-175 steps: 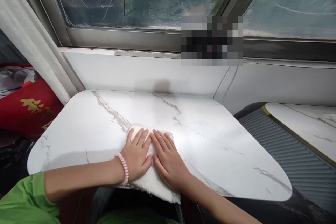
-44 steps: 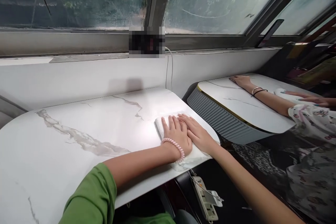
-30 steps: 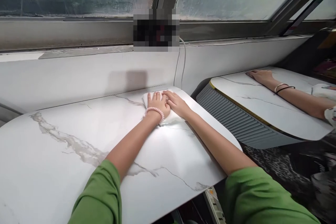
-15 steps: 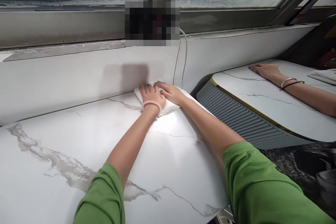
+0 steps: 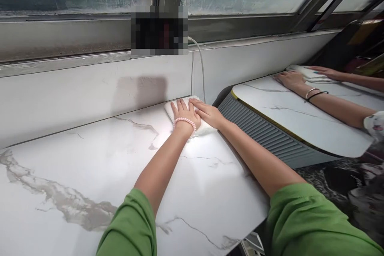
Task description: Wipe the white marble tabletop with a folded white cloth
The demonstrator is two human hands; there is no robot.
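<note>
A folded white cloth (image 5: 200,129) lies at the far right corner of the white marble table (image 5: 90,168), close to the wall. My left hand (image 5: 185,113), with a pink bead bracelet on the wrist, lies flat on the cloth with fingers stretched out. My right hand (image 5: 208,113) rests flat beside it on the same cloth, fingers extended and touching the left hand. Both arms reach forward in green sleeves.
A white cable (image 5: 200,64) hangs down the wall behind the cloth. To the right stands a second marble table (image 5: 288,116) with a ribbed grey side, where another person's hands (image 5: 289,79) press a white cloth (image 5: 309,73). Windows run along the wall above.
Both hands have pushed the cloth from the table's near edge to its right edge, then away to the far corner by the wall. In the last half second they have hardly shifted.
</note>
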